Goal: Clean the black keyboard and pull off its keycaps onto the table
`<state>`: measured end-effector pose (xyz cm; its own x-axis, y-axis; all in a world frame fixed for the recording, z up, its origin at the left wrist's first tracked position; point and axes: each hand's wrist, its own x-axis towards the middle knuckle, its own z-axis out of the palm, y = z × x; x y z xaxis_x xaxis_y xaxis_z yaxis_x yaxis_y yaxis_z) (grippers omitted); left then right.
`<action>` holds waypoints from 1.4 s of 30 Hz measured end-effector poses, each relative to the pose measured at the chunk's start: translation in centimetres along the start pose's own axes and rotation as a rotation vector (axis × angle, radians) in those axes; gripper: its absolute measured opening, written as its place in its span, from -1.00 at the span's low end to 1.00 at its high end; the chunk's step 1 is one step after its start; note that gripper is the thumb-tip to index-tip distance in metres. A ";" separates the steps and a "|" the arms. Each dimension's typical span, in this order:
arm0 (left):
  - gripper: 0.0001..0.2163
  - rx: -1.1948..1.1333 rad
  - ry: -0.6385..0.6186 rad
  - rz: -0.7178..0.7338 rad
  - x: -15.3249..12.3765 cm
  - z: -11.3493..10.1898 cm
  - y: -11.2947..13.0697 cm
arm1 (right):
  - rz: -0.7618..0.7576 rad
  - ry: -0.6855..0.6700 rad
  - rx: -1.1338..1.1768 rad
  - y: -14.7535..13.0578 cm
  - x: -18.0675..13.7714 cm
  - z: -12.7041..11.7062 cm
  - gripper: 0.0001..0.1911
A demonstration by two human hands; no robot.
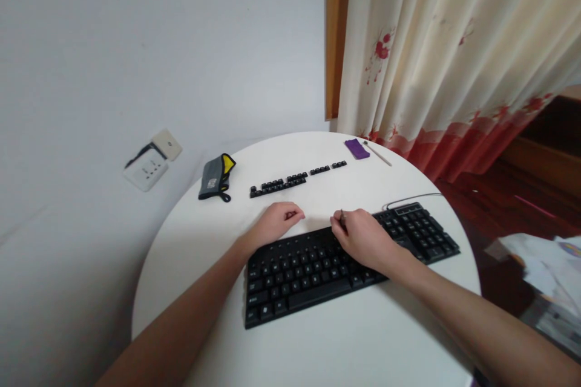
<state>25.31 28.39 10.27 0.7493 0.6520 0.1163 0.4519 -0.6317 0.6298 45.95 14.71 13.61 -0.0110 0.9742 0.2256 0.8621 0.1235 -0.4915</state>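
A black keyboard [313,278] lies at a slant on the white round table. My left hand [276,221] rests at its back left edge, fingers curled in, and whatever they may hold is hidden. Over the back edge, right of the middle, my right hand [363,237] pinches a small dark thing [342,216] too small to name. Low bare key sockets show along the keyboard's back row, near my left wrist. Behind both hands, loose black keycaps [278,188] are laid out in rows. My right hand covers part of the keyboard.
On the table [181,278] are a grey and yellow cloth [213,178] at left, a folded purple cloth [357,149] and a thin brush [377,153] at the back right. The keyboard cable [413,196] runs off the right edge. A wall socket [147,168] and curtain [422,60] stand close.
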 end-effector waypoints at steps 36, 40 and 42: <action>-0.85 0.006 0.201 0.333 -1.5 0.2 5.9 | 0.047 0.051 0.816 0.7 1.1 1.0 -0.71; -0.87 0.044 0.235 0.329 -1.4 0.4 5.7 | 0.086 -0.013 0.899 0.8 1.2 1.2 -0.64; -0.89 0.067 0.248 0.342 -1.5 0.5 5.7 | 0.095 -0.004 0.910 0.8 1.3 1.2 -0.65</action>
<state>27.03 23.62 13.35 0.7258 0.4763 0.4963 0.2345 -0.8496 0.4724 46.00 16.31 12.47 0.0364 0.9882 0.1487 0.1269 0.1430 -0.9816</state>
